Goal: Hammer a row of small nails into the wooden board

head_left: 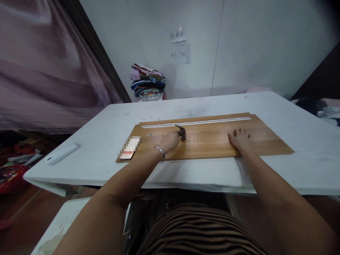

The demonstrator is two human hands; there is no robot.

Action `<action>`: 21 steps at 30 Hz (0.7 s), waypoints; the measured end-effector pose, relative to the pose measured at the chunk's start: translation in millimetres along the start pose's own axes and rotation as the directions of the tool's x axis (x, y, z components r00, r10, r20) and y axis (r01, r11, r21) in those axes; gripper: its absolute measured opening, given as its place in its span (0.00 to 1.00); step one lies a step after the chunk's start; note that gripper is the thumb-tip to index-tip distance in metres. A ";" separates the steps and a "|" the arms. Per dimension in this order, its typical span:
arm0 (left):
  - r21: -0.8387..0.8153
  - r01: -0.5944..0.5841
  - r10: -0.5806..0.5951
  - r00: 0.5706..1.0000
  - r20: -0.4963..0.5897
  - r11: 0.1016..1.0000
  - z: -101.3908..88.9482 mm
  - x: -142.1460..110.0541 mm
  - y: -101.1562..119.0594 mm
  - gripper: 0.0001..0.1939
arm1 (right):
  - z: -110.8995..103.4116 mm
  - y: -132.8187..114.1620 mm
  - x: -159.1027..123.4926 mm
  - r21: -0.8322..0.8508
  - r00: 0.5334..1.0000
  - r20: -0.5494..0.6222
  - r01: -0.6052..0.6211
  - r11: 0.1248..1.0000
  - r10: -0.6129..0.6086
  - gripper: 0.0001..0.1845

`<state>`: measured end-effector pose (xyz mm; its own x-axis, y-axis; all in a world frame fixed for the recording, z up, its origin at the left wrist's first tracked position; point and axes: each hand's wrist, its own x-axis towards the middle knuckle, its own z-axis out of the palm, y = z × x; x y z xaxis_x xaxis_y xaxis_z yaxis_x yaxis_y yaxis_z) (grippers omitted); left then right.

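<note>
My left hand (170, 142), with a silver bracelet at the wrist, is closed around the handle of a claw hammer (182, 133). The dark hammer head is low over a wooden board (212, 149), beside a row of small nails (195, 140) along the board's middle. Whether the head touches a nail cannot be made out. My right hand (240, 139) rests on the right part of the board with its fingers spread, holding nothing. Several loose nails (150, 134) lie on the board to the left of the hammer.
Two thin white strips (196, 122) run along the board's far side. A blurred phone-like object (130, 148) lies on its left end. The white table (95, 141) carries a white handle-shaped object (62, 153) at left. Folded clothes (148, 82) are stacked beyond, by the wall.
</note>
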<state>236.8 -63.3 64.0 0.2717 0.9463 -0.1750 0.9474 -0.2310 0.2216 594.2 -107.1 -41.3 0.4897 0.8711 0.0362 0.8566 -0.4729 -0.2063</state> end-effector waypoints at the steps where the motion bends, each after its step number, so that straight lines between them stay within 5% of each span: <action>1: 0.004 0.001 -0.001 1.000 -0.001 1.000 0.4 0.2 0.2 0.20 | 0.0 -0.1 0.0 0.000 1.000 -0.001 0.000 1.000 0.000 0.34; 21: 0.012 0.000 0.000 1.000 -0.002 1.000 0.2 1.9 0.6 0.19 | 1.9 0.9 1.0 -0.017 1.000 -0.015 0.007 1.000 -0.007 0.35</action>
<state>237.8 -61.7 63.6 0.2710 0.9469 -0.1729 0.9495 -0.2335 0.2097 595.2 -106.4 -43.3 0.4863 0.8722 0.0525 0.8624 -0.4694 -0.1896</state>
